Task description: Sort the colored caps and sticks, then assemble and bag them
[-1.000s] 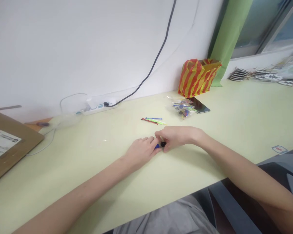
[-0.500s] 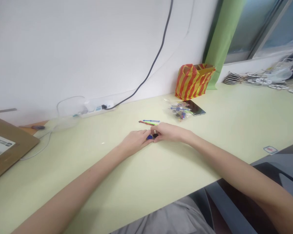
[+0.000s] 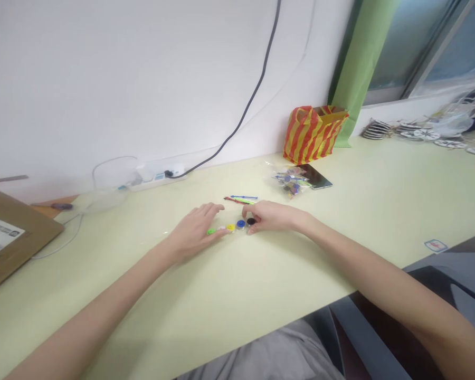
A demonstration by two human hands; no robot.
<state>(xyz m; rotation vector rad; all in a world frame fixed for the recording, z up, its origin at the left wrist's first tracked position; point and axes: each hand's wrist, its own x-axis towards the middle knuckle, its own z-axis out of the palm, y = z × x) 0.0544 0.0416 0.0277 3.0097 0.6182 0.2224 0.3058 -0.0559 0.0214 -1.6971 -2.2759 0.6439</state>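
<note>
A row of small round plastic pieces lies on the table between my hands. My left hand (image 3: 196, 229) is open, its thumb and fingers spread around the left end of the row. Near it are a green piece (image 3: 211, 231), a white piece (image 3: 222, 228) and a yellow piece (image 3: 231, 227), partly covered by the thumb. A blue round piece (image 3: 241, 224) shows in the gap between the hands. At the right end, a black round piece (image 3: 250, 221) sits between the parted thumb and index finger of my right hand (image 3: 267, 215); firm contact cannot be made out.
Thin coloured sticks (image 3: 241, 199) lie just behind the hands. Farther back are a clear bag of small parts (image 3: 291, 180), a dark tablet (image 3: 316, 177) and a striped bag (image 3: 314, 134). A power strip (image 3: 158, 177) runs along the wall; a cardboard box (image 3: 19, 237) stands left.
My left hand has moved left and opened, uncovering the green, white and yellow pieces and more of the blue one. My right hand stays by the black piece.
</note>
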